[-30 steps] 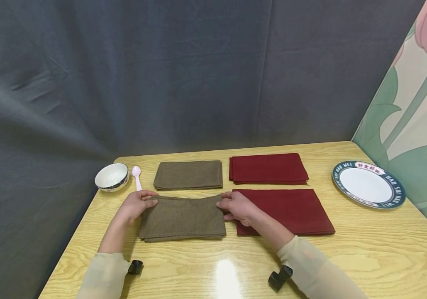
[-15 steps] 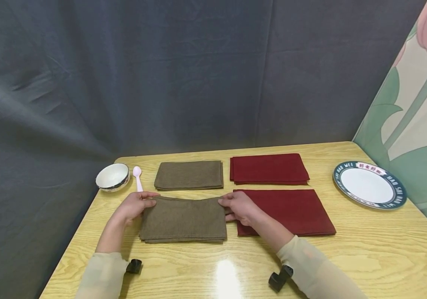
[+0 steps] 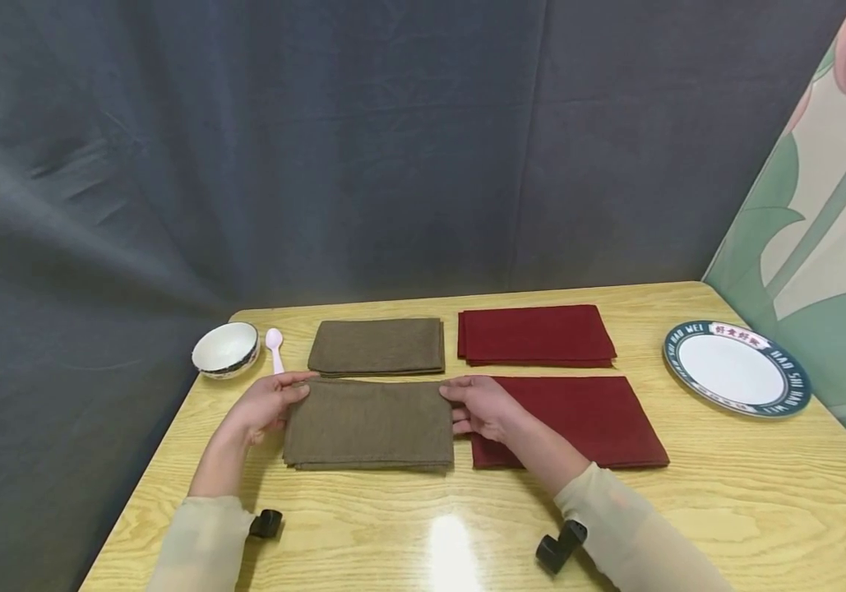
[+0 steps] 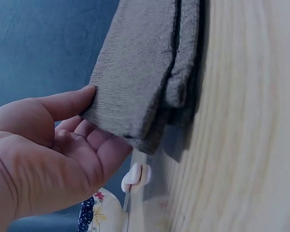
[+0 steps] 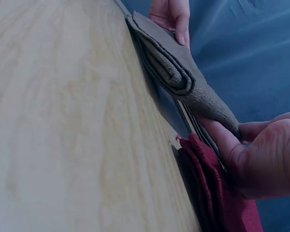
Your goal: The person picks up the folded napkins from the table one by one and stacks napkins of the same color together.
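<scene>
A folded brown cloth [image 3: 371, 423] is held by its two far corners. My left hand [image 3: 263, 407] pinches the far left corner, thumb on top and fingers beneath. My right hand [image 3: 485, 407] pinches the far right corner the same way. In the right wrist view the layered cloth [image 5: 183, 72] appears lifted at its held edge. The left wrist view shows the thumb on the cloth's [image 4: 130, 72] corner. Behind it lies another folded brown cloth [image 3: 376, 345]. Beside my right hand is a folded red cloth [image 3: 578, 419], partly covered by that hand and forearm.
A second folded red cloth [image 3: 537, 335] lies at the back. At the far left stand a white bowl [image 3: 226, 349] and a pink spoon [image 3: 275, 349]. A plate with a dark patterned rim [image 3: 781, 395] sits at the right. A dark curtain [image 3: 393, 164] hangs behind the table [image 3: 363, 526].
Both hands keep their hold on the brown cloth. Its near edge has moved slightly away from me, and the held edge has risen closer to the rear brown cloth in view.
</scene>
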Available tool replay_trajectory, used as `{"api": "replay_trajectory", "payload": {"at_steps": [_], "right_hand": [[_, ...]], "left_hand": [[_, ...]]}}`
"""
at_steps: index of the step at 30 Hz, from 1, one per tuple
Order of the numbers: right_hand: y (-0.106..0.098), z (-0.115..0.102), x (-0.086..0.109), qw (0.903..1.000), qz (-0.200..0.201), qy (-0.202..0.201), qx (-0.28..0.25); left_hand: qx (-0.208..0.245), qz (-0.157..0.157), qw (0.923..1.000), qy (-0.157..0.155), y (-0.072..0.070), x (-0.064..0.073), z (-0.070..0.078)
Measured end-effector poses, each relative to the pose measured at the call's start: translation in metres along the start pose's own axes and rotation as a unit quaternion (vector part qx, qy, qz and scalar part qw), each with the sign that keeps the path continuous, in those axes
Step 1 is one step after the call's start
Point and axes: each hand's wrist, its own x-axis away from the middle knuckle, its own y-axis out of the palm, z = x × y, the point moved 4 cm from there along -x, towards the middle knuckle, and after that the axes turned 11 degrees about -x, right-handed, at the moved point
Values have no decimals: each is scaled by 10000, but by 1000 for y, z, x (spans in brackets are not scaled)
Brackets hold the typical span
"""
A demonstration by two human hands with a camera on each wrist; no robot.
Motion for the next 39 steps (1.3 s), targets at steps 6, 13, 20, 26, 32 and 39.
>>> {"api": "replay_trajectory", "payload": {"at_steps": [6,13,20,26,32,39], "right_hand": [[-3,-7,-7,9996,-21,2,-292],[-3,-21,-17,9993,-96,-44,-352],[-1,-36,-26,9998,74,-90,-180],[-4,-43,-40,9997,159,-40,-174],[-6,-51,-51,9996,-12,-67,-285],[-5,-59,-68,9991,126,-24,-416]], "left_hand": [[218,-14,9998,-25,-1,-7,1],[769,39,9970,-74,-2,-18,8],[705,175,9973,-65,-8,-31,15],[562,383,9975,-194,-13,-43,19],[566,364,9973,-301,-15,-54,26],[376,397,9981,-283,-20,-68,29]]}}
